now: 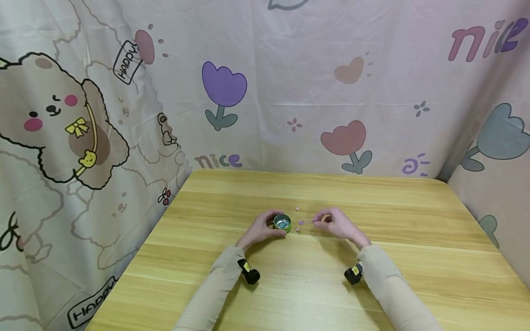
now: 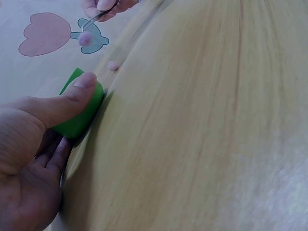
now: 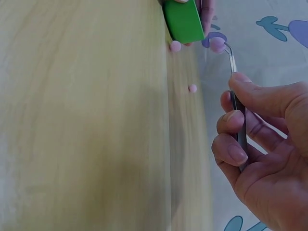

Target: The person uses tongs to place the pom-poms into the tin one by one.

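Observation:
My left hand [image 1: 261,226] grips a small round green tin [image 2: 85,114], thumb on the near side and fingers round the far side. In the head view the tin stands on the table with several bluish pieces inside. My right hand [image 1: 338,224] holds bent-tip tweezers [image 3: 233,61] between thumb and fingers. A pink-purple ball [image 3: 217,44] is pinched at their tips, raised above the table just right of the tin. Two smaller pink balls lie on the wood: one [image 1: 297,209] farther back, the other [image 1: 297,230] nearer, close by the tin.
The wooden table [image 1: 414,271] runs back to a hanging printed cloth [image 1: 281,92], with more cloth at both sides. Each sleeved wrist carries a black camera, one at the left wrist [image 1: 250,273] and one at the right [image 1: 354,274].

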`<act>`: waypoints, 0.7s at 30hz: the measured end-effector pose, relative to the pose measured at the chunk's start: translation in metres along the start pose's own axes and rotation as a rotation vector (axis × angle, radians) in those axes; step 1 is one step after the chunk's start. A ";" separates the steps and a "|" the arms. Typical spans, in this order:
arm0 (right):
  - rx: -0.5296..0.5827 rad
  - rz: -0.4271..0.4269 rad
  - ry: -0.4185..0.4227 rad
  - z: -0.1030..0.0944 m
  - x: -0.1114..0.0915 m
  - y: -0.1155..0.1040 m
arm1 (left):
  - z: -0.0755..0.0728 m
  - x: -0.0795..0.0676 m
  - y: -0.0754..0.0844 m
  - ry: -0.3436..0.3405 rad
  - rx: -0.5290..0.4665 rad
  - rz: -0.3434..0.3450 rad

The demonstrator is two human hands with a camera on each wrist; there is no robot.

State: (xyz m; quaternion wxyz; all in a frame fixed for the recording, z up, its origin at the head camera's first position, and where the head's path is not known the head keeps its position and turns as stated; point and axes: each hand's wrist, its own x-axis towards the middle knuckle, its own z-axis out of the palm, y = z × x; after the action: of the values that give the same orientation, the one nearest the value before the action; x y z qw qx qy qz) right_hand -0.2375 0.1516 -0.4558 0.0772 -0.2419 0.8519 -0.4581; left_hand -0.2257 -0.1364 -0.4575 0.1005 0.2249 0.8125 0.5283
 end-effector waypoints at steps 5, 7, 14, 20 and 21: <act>-0.003 -0.004 0.012 0.003 0.002 -0.002 | 0.000 -0.001 0.001 0.008 0.002 0.002; -0.006 -0.007 0.017 0.004 0.004 -0.003 | 0.001 -0.001 0.001 0.012 0.002 0.008; -0.008 0.007 0.027 0.009 0.008 -0.007 | 0.001 0.005 -0.010 0.000 0.002 -0.005; -0.005 -0.002 0.033 0.015 0.014 -0.009 | 0.006 0.014 -0.033 0.026 0.018 -0.004; -0.004 -0.002 0.035 0.015 0.015 -0.010 | 0.006 0.014 -0.034 0.031 0.020 0.000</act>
State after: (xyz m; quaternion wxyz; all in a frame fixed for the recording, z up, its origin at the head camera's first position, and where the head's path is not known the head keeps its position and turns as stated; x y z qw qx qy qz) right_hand -0.2418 0.1283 -0.4553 0.0614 -0.2349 0.8537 -0.4607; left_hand -0.2445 -0.1361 -0.4899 0.0858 0.2177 0.8193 0.5235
